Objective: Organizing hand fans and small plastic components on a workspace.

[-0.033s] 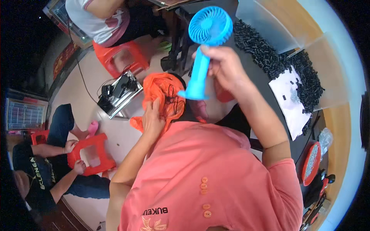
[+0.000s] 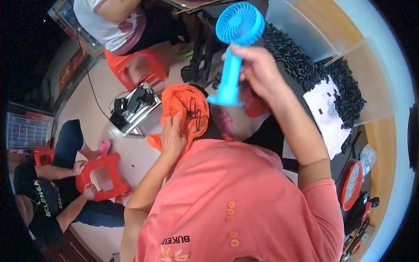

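We see the blue handheld fan held up in the air, toward the left edge of the dark surface, its round head uppermost and its flat base down. Our right hand is closed around its handle, thumb just under the head. Our left hand has its fingers bent and closed on the crumpled side of an orange plastic bag; a thin black cord shows at the bag, whether inside or on it we cannot tell. Along the surface's right edge we find a heap of black pieces beside clear panels, partly over white paper. Nearer us, by that edge, sits a red tray of small pale parts, touching or just beside a clear plastic bag.
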A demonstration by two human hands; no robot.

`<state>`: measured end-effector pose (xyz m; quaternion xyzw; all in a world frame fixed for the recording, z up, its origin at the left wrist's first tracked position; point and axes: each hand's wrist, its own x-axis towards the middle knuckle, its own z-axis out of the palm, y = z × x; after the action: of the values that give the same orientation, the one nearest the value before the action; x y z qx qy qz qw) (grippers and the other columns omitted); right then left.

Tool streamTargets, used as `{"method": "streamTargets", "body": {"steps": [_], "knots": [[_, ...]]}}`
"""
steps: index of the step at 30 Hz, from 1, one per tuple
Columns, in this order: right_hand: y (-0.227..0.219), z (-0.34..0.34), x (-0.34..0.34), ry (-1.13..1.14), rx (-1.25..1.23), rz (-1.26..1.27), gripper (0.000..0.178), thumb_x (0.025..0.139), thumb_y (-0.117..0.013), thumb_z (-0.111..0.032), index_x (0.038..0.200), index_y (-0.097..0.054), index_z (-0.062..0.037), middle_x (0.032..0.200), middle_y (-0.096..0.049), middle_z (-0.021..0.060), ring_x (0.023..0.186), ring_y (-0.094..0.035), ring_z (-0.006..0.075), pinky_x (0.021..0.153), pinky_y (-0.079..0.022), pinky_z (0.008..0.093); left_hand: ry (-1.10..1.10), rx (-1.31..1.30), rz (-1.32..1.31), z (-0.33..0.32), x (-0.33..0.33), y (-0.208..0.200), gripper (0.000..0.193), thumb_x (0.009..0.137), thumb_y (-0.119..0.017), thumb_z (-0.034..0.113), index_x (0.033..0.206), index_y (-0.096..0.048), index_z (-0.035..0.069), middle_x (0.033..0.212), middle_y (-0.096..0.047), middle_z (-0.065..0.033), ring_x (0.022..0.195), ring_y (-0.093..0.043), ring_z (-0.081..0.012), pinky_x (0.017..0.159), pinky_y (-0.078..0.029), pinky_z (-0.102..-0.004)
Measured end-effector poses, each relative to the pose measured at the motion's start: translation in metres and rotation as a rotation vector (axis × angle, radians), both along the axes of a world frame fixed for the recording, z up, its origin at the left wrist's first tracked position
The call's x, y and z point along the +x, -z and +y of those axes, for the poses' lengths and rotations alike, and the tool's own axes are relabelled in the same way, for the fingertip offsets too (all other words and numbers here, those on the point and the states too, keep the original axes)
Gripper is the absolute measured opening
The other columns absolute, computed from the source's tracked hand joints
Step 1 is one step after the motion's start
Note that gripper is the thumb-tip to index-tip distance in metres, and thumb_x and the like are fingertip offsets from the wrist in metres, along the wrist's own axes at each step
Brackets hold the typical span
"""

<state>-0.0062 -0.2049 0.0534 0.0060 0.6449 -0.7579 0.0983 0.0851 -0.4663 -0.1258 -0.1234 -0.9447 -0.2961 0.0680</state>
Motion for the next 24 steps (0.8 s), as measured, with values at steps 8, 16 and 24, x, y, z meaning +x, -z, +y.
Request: {"method": "streamTargets", "body": {"steps": [8,16,24], "knots": [[-0.033,0.061,-0.126,0.293,0.557,0.126,0.037,0.072,-0.077,-0.036,0.073,-0.065,-0.0014,0.066,-0.063,0.0097,0.053,-0.061,0.0206,0.049,-0.049,0.0323,0.025,0.039,-0.018,0.003,-0.009,0.003,0.067,0.063,-0.06,-0.007,0.127,-0.047,0.005,0.107,-0.05,-0.022,0.091,-0.057,-0.0433,0.072,-0.051,-0.0496],[-0.038,0.047,-0.162,0.441,1.506,0.062,0.055,0.067,-0.076,-0.048,0.103,-0.071,-0.006,0.111,-0.068,0.0146,0.104,-0.064,0.0307,0.087,-0.05,0.0415,0.072,0.034,-0.034,0.006,-0.015,-0.002,0.066,0.062,-0.061,-0.007,0.126,-0.05,0.006,0.104,-0.05,-0.021,0.091,-0.057,-0.0418,0.072,-0.05,-0.0493],[-0.043,0.068,-0.175,0.341,1.601,0.001,0.057,0.069,-0.076,-0.051,0.109,-0.07,-0.0105,0.114,-0.067,0.0106,0.104,-0.065,0.0286,0.087,-0.05,0.0416,0.275,0.195,-0.075,-0.004,-0.014,-0.017,0.061,0.066,-0.072,0.015,0.123,-0.052,0.002,0.103,-0.049,-0.0193,0.094,-0.055,-0.0383,0.077,-0.049,-0.0466]]}}
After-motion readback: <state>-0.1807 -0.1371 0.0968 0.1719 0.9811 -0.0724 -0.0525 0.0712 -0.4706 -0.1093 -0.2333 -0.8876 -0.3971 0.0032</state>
